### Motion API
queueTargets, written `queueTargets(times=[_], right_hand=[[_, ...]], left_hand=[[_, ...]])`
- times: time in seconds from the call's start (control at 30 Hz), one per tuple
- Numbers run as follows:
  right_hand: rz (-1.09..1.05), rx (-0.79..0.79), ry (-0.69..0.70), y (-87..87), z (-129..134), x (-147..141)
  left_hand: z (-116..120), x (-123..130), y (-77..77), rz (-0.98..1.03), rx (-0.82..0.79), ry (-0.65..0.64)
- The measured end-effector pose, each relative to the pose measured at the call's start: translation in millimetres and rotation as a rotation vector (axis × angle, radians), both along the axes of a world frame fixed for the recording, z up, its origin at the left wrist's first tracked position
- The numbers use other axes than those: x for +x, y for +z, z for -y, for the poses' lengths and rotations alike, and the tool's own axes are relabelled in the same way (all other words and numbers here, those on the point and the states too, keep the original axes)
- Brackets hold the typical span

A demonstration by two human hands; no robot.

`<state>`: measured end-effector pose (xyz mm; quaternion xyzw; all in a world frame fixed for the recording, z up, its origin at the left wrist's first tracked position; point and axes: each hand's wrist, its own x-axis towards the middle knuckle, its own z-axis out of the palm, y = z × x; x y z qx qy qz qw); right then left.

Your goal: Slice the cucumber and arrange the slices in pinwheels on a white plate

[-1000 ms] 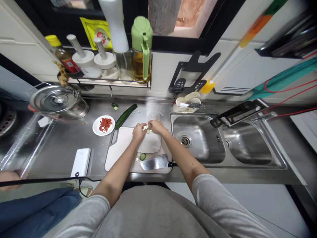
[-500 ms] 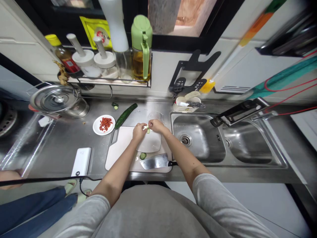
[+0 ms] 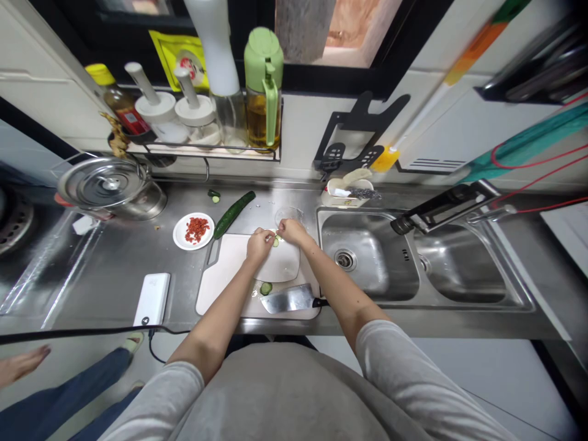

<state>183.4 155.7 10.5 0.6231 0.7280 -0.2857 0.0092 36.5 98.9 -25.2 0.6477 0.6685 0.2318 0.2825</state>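
Observation:
My left hand [image 3: 260, 244] and my right hand [image 3: 291, 232] meet over the far edge of a white plate [image 3: 280, 269], both with fingers pinched. What sits between the fingertips is too small to make out. Just below them is a pale green cucumber slice [image 3: 276, 242]. The plate rests on a light cutting board [image 3: 218, 278]. Nearer my body, a cucumber piece [image 3: 266, 288] and a cleaver [image 3: 289, 299] lie on the board, the cleaver's black handle pointing right. Behind my right hand stands a clear bowl [image 3: 294, 215], partly hidden.
Left of the board are a whole cucumber [image 3: 234, 214], a plate of red berries [image 3: 178, 240], a white power bank [image 3: 152, 299] with cable and a lidded steel pot [image 3: 151, 202]. A double sink [image 3: 381, 263] lies right. Another person's hand [image 3: 22, 365] shows lower left.
My hands stay almost in place, with slight finger movement. At lower left, the other person's legs have shifted and their hand shows with fingers extended.

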Motion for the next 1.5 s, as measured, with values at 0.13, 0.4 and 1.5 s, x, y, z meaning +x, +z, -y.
queueTargets(times=[0.13,0.4,1.5], right_hand=[[0.014,0.002,-0.024,0.9,-1.2,-2.2],[0.103,-0.044,-0.007,5.8,-2.7,-7.0],[0.110,-0.040,0.018,1.1,-5.7,-7.0]], left_hand=[[-1.2,2.2,-3.7,-0.036,0.007,-0.023],[-0.2,4.0,-7.9,-0.096,0.011,-0.032],[1.0,7.9,1.6,-0.202,-0.040,-0.069]])
